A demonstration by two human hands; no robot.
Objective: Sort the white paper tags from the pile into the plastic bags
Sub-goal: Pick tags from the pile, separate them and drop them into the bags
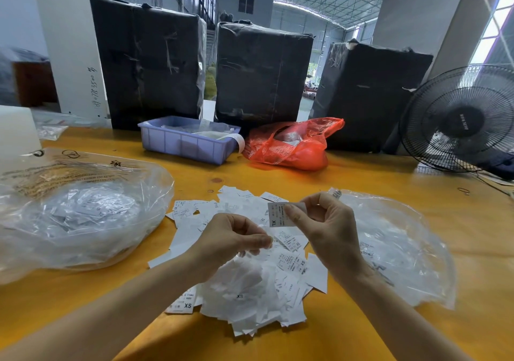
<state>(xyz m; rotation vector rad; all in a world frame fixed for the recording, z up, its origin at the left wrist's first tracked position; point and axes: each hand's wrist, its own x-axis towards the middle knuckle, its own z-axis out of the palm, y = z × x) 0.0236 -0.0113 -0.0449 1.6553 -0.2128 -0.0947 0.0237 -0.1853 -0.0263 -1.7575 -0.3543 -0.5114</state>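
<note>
A pile of white paper tags (250, 285) lies on the yellow table in front of me, some marked XS. My right hand (328, 232) pinches one tag marked XL (281, 216) above the pile. My left hand (230, 241) hovers over the pile with curled fingers, thumb and forefinger pressed together; whether a tag sits between them I cannot tell. A clear plastic bag (80, 213) holding many tags lies to the left. Another clear plastic bag (395, 246) lies flat to the right, with few tags visible inside.
A lilac plastic tray (186, 143) and a red plastic bag (294, 146) sit behind the pile. Three black wrapped bales (261, 74) stand along the far edge. A black fan (461, 118) stands at the right. A white column (72, 43) rises at the back left.
</note>
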